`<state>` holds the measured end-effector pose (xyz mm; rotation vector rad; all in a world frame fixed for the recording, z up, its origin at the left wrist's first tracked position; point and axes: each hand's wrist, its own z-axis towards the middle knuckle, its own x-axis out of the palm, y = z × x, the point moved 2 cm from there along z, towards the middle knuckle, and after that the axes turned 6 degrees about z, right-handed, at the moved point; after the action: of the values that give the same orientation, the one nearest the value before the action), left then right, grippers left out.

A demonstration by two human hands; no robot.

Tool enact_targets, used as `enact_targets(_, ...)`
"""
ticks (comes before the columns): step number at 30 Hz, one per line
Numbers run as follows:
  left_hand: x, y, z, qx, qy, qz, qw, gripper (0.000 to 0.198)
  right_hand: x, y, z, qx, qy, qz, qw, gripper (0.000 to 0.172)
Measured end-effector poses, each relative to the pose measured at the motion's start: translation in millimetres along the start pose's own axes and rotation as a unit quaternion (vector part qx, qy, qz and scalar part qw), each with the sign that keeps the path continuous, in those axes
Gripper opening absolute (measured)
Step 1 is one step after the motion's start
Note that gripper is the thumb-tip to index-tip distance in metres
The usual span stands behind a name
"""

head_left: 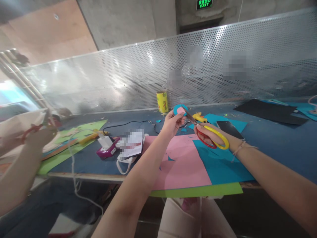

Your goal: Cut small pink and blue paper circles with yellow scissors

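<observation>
Blue and pink paper: held both up over the table in the head view, in from its near edge, as a blue disc with a pink piece lying on it. Pinched these between thumb and curled fingers of the left hand. Wrapped the right hand around the handles of red-and-yellow scissors, with fingers bent, loops spread and blades angled at the disc's right side; could not tell whether touching it. Had a gap between disc and yellow roll behind. Saw a phone beyond the right wrist, and a green sheet jutting past the table's near edge beneath a pink sheet and a blue sheet.

Read "EXIT" on a lit green sign; could not make out the roll's red print.

Noted perforated metal in the back panel, pointed blue scraps on the pink sheet, glossy plastic in a purple power socket and, farther left, another person's hand.
</observation>
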<state>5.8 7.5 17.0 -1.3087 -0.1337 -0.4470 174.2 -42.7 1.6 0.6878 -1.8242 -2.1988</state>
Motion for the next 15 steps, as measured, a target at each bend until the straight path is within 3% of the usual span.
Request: enact_targets(15,1.9,0.1,-1.5,0.011,-0.001,-0.008,1.000,0.025,2.5,3.7,0.3,-0.003,0.001,0.010,1.000,0.053)
